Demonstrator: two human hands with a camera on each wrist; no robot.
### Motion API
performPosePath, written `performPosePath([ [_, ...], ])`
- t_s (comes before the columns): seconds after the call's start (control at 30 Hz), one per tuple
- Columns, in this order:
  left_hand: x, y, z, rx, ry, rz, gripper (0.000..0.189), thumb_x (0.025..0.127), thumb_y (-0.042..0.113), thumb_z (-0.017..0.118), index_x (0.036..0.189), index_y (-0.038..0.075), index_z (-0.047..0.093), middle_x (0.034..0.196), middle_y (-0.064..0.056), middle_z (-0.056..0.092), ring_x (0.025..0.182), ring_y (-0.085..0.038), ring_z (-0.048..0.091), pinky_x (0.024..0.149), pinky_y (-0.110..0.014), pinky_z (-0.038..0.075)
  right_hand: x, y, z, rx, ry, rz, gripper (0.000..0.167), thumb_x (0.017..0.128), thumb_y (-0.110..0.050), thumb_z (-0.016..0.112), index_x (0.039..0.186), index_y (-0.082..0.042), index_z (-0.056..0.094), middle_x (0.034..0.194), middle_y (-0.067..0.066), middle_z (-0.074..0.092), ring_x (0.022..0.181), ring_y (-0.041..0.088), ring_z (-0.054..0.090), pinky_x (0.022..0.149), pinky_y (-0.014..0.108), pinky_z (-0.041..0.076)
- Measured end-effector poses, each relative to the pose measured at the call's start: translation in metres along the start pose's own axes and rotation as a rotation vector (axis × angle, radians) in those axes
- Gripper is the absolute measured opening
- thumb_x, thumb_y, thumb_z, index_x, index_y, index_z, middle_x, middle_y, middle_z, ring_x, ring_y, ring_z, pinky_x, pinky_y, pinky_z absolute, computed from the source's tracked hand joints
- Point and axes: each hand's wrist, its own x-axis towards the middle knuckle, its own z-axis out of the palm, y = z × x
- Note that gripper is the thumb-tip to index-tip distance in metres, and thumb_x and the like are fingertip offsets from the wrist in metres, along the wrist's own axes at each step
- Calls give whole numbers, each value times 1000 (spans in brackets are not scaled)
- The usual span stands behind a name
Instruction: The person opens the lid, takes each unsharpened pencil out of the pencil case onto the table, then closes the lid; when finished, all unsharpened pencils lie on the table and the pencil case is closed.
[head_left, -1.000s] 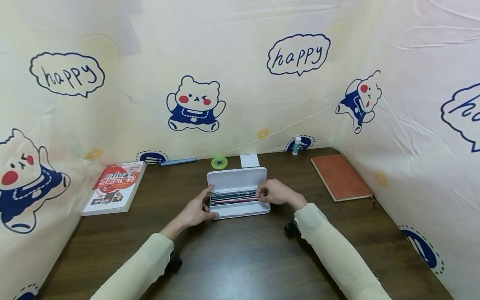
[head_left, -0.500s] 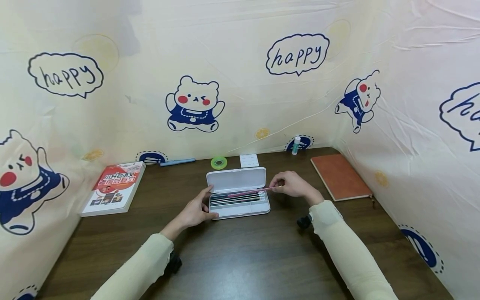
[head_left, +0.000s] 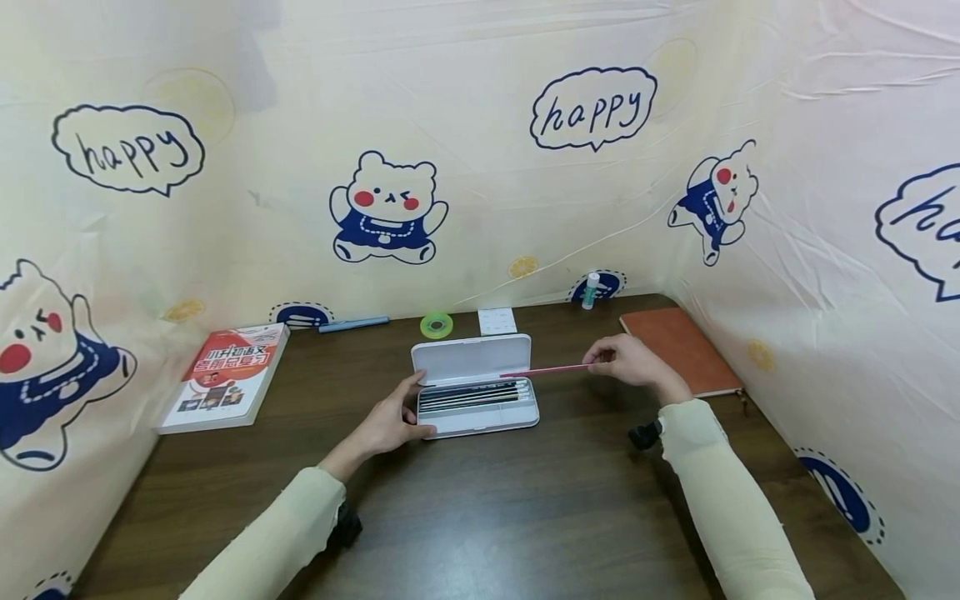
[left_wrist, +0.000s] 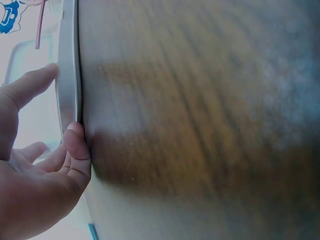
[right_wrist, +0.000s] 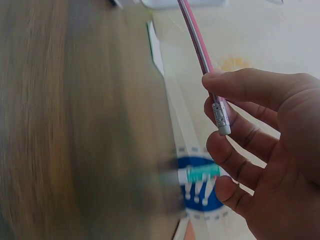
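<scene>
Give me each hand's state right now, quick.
Left hand: holding the case at its left end.
Right hand: pinching the pencil near its eraser end.

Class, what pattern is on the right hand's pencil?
The pencil has pink, pale and dark stripes, clearest in the right wrist view.

From my remote station I see a long, cream fabric sleeve (head_left: 258, 533) behind the bare left hand (head_left: 381, 423), a matching cream fabric sleeve (head_left: 738, 508) behind the bare right hand (head_left: 628, 360), and small, black, blocky devices (head_left: 645, 435) near both cuffs (head_left: 692, 427).

pink striped pencil (right_wrist: 197, 45), white case (head_left: 472, 355), brown wood-grain table (head_left: 465, 517), rust-orange notebook (head_left: 693, 354)
</scene>
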Motion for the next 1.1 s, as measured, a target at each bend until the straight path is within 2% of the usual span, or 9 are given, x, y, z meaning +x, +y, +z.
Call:
performPosePath([
  [0.33,0,1,-1,4,-2,3,99,82,22,83,159,20,21,145,-16,51,79,-15,55,69,-28,45,-20,26,-13,5,2,108,10,92,-15,71,100,-12,77,98,3,74,88,22,58,81,38,47],
  [0.57,1,1,-1,6,2,4,100,82,21,84,159,20,21,145,-15,51,79,-15,55,70,-28,45,-27,39,-19,-39,0,115,9,92,-14,71,98,-12,77,95,3,74,88,21,57,80,37,47],
  [0.77,1,2,-2,8,-2,4,100,82,22,83,159,20,20,145,-15,50,79,-15,55,71,-29,45,-26,42,-17,-69,-30,115,7,91,-13,72,93,-15,78,93,2,74,86,20,55,78,35,43],
  [1.1,2,-1,0,11,-2,5,100,83,23,83,159,21,19,146,-14,50,80,-15,55,73,-29,45,-18,46,-5,-112,-41,150,5,88,-11,74,90,-14,78,90,2,74,87,20,57,83,39,43],
])
